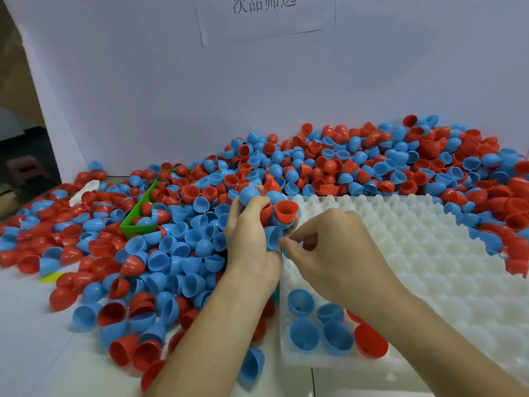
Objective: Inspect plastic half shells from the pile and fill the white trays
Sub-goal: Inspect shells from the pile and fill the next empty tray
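A big pile of red and blue plastic half shells (357,164) covers the table from left to far right. My left hand (252,239) grips a handful of shells, among them a red one (286,212) and a blue one (272,236). My right hand (329,250) is just right of it, thumb and forefinger pinched at the rim of the blue shell. The white dimpled tray (429,253) lies at the right; its near-left corner holds several blue shells (303,333) and a red one (370,340).
A green bin (134,216) sits half buried in shells at the left. A white backboard with a paper label (263,15) stands behind the pile. Loose shells spread to the table's front left. A dark gap with a stool (27,170) shows far left.
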Demonstrator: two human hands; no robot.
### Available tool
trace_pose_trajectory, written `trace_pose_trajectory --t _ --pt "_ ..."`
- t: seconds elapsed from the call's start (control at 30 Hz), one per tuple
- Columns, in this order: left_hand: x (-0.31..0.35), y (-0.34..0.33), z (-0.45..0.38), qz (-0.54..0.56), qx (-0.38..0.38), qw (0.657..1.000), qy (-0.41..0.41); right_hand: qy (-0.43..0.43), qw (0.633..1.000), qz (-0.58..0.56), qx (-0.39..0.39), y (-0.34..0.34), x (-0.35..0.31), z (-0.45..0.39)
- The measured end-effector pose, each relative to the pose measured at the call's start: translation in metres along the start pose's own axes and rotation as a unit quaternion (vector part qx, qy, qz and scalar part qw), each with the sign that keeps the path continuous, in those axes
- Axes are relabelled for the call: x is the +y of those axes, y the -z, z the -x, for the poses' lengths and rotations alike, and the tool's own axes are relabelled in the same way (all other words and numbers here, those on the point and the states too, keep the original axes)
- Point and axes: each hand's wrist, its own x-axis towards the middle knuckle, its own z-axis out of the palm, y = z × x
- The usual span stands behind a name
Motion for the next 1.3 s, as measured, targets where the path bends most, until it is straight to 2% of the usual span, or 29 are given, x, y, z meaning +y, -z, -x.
trace_pose_trajectory --t 0.13,0.37,0.57,0.73,0.83,0.97,1.07,1.3 --pt "-0.003 0.0 0.001 0.015 -0.011 1.0 0.003 -0.035 0.999 -0.008 -0.016 -0.001 0.003 -0.003" --pt "-0.007 -0.003 0.003 0.011 -0.014 1.0 -0.015 -0.091 0.991 -0.096 -0.025 0.003 0.008 -0.009" --pt "0.001 0.001 0.0 0.007 -0.008 1.0 -0.026 -0.094 0.987 -0.127 -0.034 0.012 0.014 -0.008" --pt "0.009 0.005 -0.003 0.042 0.007 0.999 -0.016 0.004 0.995 -0.062 -0.073 0.055 0.022 -0.002" --pt "0.009 0.006 -0.004 0.046 0.003 0.999 -0.008 0.013 0.991 -0.018 -0.133 0.095 0.027 0.007" --pt "0.009 0.007 -0.006 0.05 0.015 0.999 0.006 -0.008 0.972 0.118 -0.202 0.129 0.036 0.023" --pt "0.008 0.006 -0.005 0.056 0.014 0.998 0.017 -0.018 0.946 0.194 -0.258 0.127 0.038 0.036" --pt "0.004 0.007 -0.005 0.024 0.002 1.0 -0.013 0.012 0.928 0.267 -0.26 0.097 0.045 0.053"
